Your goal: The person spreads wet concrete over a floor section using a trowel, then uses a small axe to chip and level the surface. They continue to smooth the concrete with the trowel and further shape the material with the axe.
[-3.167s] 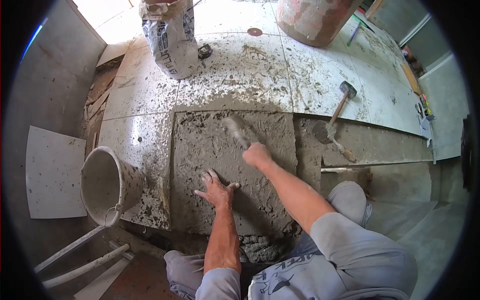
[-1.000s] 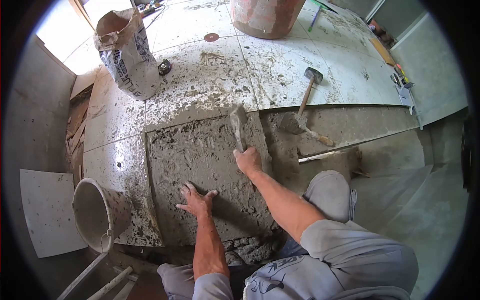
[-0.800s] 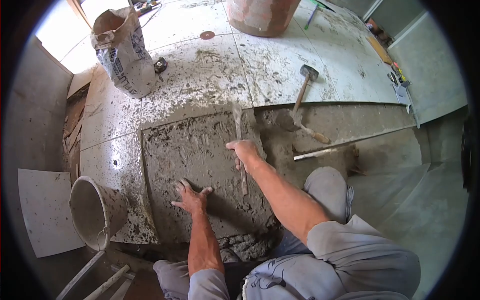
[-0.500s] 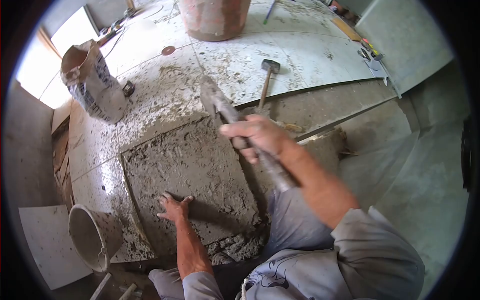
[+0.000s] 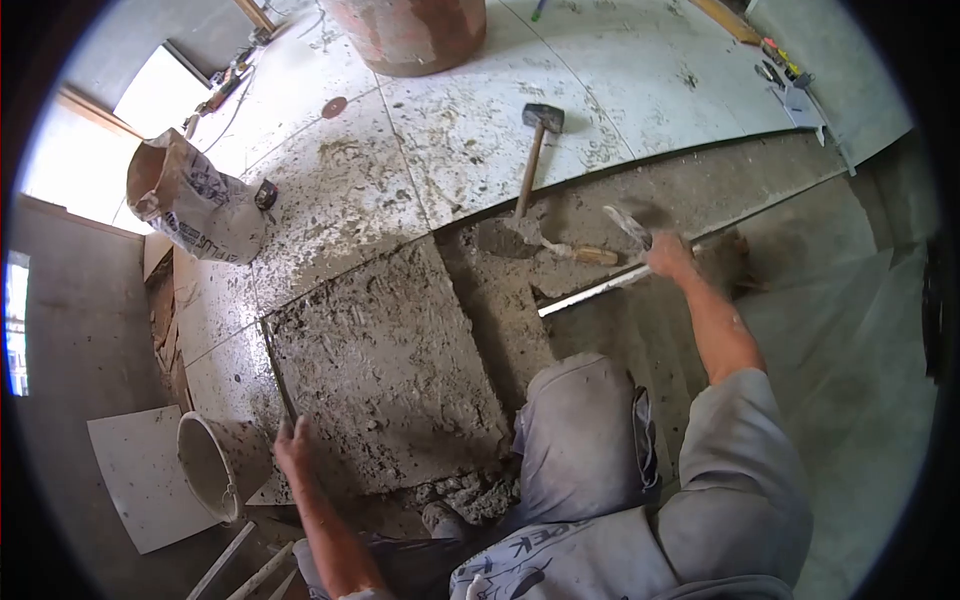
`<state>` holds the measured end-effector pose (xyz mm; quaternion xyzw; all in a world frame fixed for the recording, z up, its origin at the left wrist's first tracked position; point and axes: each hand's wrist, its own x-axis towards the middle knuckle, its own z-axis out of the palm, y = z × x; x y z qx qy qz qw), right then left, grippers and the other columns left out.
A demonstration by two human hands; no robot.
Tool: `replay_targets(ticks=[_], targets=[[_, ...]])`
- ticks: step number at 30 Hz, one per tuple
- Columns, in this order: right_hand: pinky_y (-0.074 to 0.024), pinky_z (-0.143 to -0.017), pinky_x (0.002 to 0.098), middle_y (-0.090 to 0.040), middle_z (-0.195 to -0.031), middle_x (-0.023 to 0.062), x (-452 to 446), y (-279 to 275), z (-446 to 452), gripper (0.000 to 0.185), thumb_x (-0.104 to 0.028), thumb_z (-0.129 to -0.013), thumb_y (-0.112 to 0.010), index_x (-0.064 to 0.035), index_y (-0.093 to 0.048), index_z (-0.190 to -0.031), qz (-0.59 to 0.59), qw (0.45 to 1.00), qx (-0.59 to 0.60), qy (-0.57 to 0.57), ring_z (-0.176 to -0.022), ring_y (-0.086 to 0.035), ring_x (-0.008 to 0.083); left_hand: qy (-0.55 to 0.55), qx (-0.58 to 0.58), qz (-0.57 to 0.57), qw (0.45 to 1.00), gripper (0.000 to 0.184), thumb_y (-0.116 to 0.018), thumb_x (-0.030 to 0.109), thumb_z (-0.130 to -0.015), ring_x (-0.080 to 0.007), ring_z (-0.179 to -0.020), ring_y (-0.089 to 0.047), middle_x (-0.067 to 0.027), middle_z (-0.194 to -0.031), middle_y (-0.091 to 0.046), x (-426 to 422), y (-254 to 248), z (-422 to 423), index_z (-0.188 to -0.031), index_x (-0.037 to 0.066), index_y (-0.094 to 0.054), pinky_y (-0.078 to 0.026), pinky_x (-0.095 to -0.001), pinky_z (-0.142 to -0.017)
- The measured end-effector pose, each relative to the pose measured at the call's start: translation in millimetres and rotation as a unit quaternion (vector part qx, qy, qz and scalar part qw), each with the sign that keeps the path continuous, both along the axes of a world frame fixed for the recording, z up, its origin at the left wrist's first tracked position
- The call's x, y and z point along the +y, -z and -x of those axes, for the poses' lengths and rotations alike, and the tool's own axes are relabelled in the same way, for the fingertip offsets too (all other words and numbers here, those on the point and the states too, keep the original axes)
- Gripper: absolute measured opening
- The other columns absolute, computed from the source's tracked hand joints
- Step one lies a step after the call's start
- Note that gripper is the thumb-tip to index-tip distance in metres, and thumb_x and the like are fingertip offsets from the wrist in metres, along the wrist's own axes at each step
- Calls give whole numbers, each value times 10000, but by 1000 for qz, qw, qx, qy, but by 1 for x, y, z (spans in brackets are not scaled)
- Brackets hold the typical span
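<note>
My right hand (image 5: 668,254) is closed round a mortar-smeared hand tool (image 5: 627,226), held out to the right above the bare strip beside the tiles. At the left edge of the square mortar bed (image 5: 380,350), my left hand (image 5: 293,443) has its fingers pressed together; a thin dark strip runs up from them along the edge, and whether they grip it is unclear. A trowel (image 5: 590,256) with a wooden handle lies right of the bed. Just above it a hammer (image 5: 533,160) rests with its head on the tiles.
A bucket (image 5: 225,470) lies tilted at the left, near a loose white tile (image 5: 150,480). Farther back stand an open paper bag (image 5: 205,205), a tape measure (image 5: 265,195) and a large tub (image 5: 410,35). A long gap edge runs right of my knee.
My right hand has swung right with the tool, away from the mortar bed. My left hand has left the bed's surface and moved to its left edge, its spread fingers now drawn together.
</note>
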<state>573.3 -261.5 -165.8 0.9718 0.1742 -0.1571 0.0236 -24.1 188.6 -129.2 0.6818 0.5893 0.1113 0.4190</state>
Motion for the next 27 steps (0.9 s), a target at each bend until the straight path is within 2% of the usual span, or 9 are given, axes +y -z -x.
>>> replay_targets(ticks=[2,6,8,11,13,16,19,24,27], targets=[[-513,-827,473,-666,-980,215,-2,6,-20,339,-172,-760,-612,-17,-613,-1061,34,995,-9,-95,-956,-646,376,-27,7,3,1000,515,-655,235,-893,-212,-1098,-573,-170,-1193,-617,-19,-59,-19,-1262,-96,-516,-416,-314,-967],[-501,-847,470,-647,-1041,202,14,21,-54,371,-196,-800,-631,-29,-570,-1126,71,987,6,-144,-1024,-619,373,-30,10,-60,998,522,-649,242,-895,-219,-1075,-589,-168,-1179,-627,-21,-70,-1,-1270,-93,-513,-433,-316,-942],[-459,-923,456,-592,-1159,214,8,60,-65,450,-286,-804,-662,-23,-565,-1156,127,953,-257,-95,-1128,-556,367,-39,62,-19,997,545,-645,233,-899,-209,-1141,-555,-147,-1267,-582,-33,-85,-18,-1323,-66,-477,-413,-308,-972],[-411,-980,452,-534,-1238,226,50,33,-28,526,-343,-814,-661,-17,-546,-1210,20,988,-117,-97,-1187,-491,384,6,62,-32,998,560,-670,270,-869,-245,-1129,-587,-178,-1212,-621,-36,-73,-16,-1305,-40,-506,-437,-335,-951],[-414,-975,456,-551,-1205,232,61,82,-13,557,-360,-802,-679,-12,-540,-1214,-184,975,2,-127,-1166,-503,388,20,123,-55,991,588,-682,292,-850,-266,-1137,-586,-200,-1206,-619,-34,-73,-16,-1302,-41,-506,-435,-345,-956],[-396,-997,475,-529,-1253,253,91,60,25,541,-354,-779,-689,-14,-540,-1171,-117,965,131,-197,-1184,-494,404,75,196,-71,975,618,-683,312,-829,-273,-1164,-571,-216,-1220,-607,-41,-98,-51,-1304,-41,-504,-422,-355,-978],[-440,-943,468,-561,-1195,266,102,98,21,550,-342,-744,-715,-25,-548,-1162,-78,967,133,-201,-1102,-547,418,112,210,-69,969,624,-687,317,-819,-282,-1170,-568,-226,-1218,-602,-46,-123,-71,-1304,-33,-507,-425,-363,-977],[-458,-896,466,-615,-1078,238,133,16,59,444,-291,-753,-718,-32,-557,-1075,-55,964,132,-223,-1050,-577,403,117,161,-52,979,652,-711,330,-811,-309,-1151,-580,-251,-1200,-600,-42,-130,-56,-1319,-16,-497,-444,-374,-950],[-463,-880,478,-637,-989,246,170,-7,77,432,-300,-753,-707,-26,-553,-1049,-150,946,50,-283,-992,-598,416,121,124,-50,984,672,-718,345,-808,-326,-1142,-579,-254,-1208,-591,-40,-109,-42,-1331,-7,-486,-439,-386,-960]])
